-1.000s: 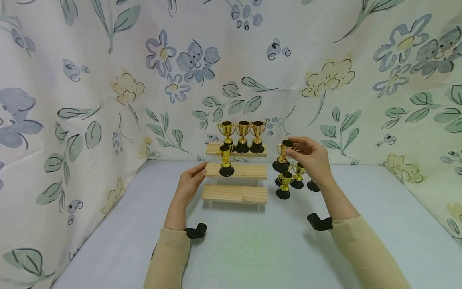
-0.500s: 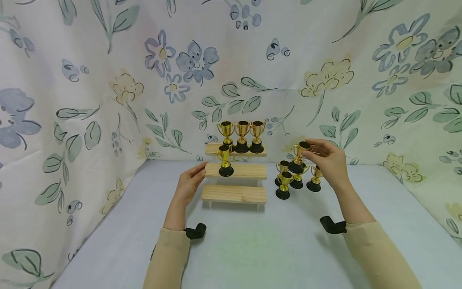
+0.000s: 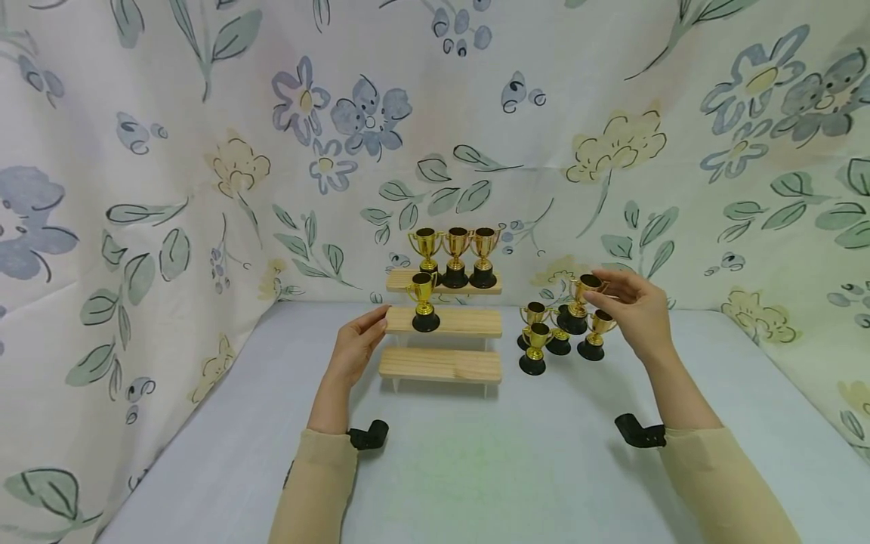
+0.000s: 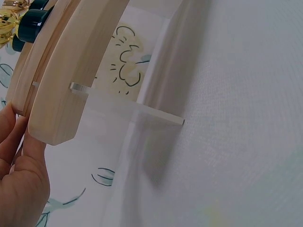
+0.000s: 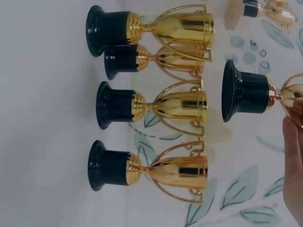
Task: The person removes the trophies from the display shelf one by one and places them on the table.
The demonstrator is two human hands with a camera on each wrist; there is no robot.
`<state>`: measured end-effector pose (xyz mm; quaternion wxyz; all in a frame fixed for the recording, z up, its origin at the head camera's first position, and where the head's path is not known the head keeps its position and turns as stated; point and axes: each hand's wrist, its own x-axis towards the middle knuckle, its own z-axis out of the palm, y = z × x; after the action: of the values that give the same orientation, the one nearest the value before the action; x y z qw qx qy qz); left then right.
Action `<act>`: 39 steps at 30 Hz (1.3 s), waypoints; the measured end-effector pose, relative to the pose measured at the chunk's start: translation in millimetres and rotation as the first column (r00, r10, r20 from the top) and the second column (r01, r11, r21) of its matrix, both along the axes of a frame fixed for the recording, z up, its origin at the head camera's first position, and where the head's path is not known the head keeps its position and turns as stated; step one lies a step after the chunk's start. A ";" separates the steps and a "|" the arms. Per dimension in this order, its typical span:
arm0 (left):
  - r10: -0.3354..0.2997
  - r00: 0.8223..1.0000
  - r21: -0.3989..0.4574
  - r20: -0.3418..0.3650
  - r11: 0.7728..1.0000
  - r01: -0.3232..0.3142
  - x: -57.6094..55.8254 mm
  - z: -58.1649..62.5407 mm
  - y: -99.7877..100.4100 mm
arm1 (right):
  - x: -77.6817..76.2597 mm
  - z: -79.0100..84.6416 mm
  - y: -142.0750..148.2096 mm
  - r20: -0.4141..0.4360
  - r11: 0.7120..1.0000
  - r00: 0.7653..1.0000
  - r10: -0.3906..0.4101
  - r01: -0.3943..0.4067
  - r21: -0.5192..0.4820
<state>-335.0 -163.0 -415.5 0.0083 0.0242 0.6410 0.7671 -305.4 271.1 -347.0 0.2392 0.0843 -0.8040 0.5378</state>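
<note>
My right hand (image 3: 639, 311) grips a small gold trophy cup (image 3: 579, 301) with a black base by its upper part. It is held above a group of several similar cups on the table, its black base (image 5: 245, 92) hanging clear of them in the right wrist view. Nearest in that group is a gold cup (image 3: 535, 349); another cup (image 3: 593, 338) stands at its right. On the left, my left hand (image 3: 356, 349) pinches the left end of the middle board (image 3: 469, 322) of a three-step wooden display stand. A single gold cup (image 3: 424, 304) stands on that board.
The top board (image 3: 401, 281) bears three cups in a row, including a middle cup (image 3: 458, 257). The lowest board (image 3: 438, 364) bears no cup and rests on clear supports (image 4: 161, 115). A floral cloth (image 3: 476, 121) hangs behind the white table (image 3: 448, 468).
My right hand has carried the trophy cup rightward, away from the stand, and lowered it slightly over the group. My left hand stays at the middle board.
</note>
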 end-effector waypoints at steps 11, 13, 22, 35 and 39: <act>0.008 1.000 0.002 0.006 1.000 -0.008 -1.2 0.1 -0.3 | 3.0 -18.9 6.2 0.035 0.999 0.999 -0.002 0.001 0.034; 0.007 1.000 0.002 0.006 1.000 -0.007 -0.9 0.2 -0.2 | 2.9 -23.0 6.1 0.052 0.999 0.999 -0.001 -0.002 0.042; 0.003 1.000 0.002 0.007 1.000 -0.003 -2.5 -2.2 -0.1 | 2.8 -40.4 6.4 0.110 0.998 0.994 0.021 -0.028 0.060; 0.002 1.000 -0.002 0.009 1.000 -0.002 -1.6 -1.6 0.1 | 3.6 -49.6 8.6 0.236 0.995 0.971 0.032 -0.054 0.089; -0.002 1.000 -0.001 0.005 1.000 0.002 -1.6 -2.1 -0.1 | 3.6 -52.8 9.0 0.251 0.992 0.968 0.019 -0.049 0.113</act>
<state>-336.6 -163.1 -417.6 0.0107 0.0230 0.6414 0.7668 -301.8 280.0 -399.8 0.1217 0.0440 -0.8565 0.4996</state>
